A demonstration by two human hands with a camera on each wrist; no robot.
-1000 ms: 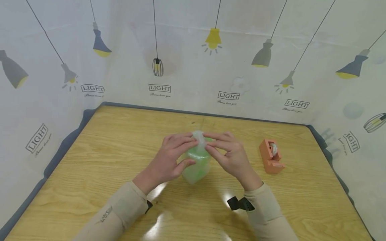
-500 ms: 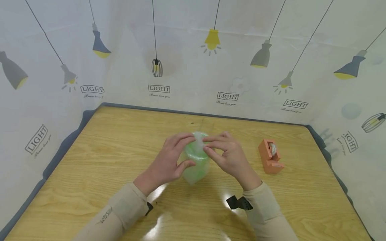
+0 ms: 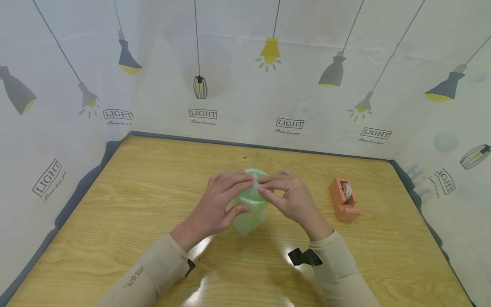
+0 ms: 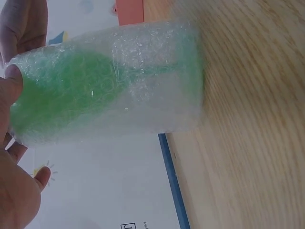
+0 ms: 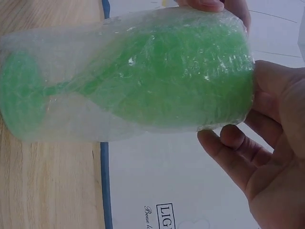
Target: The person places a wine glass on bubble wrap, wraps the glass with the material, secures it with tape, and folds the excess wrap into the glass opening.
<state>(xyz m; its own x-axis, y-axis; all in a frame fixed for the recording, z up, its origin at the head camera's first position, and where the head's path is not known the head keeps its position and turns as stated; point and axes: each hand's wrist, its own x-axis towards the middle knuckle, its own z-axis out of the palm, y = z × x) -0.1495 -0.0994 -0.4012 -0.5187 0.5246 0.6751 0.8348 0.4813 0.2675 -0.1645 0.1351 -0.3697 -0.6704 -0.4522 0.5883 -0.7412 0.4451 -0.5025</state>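
Note:
A green stemmed glass stands upright on the table, rolled in clear bubble wrap. Its foot and stem show through the wrap near the tabletop. In the head view, my left hand reaches over the top with fairly straight fingers touching the wrap, its thumb apart at the near side. Across from it, my right hand pinches wrap at the top edge between thumb and fingers. The fingertips of both hands meet there and partly hide the glass's mouth.
An orange tape dispenser with a roll of clear tape stands to the right on the wooden table. A white curtain printed with lamps rises along the back and both sides. Black straps are on both wrists.
The wrap that stood up above the glass now lies lower over its mouth. My left fingertips have shifted slightly right, toward the right hand. The glass stays in place.

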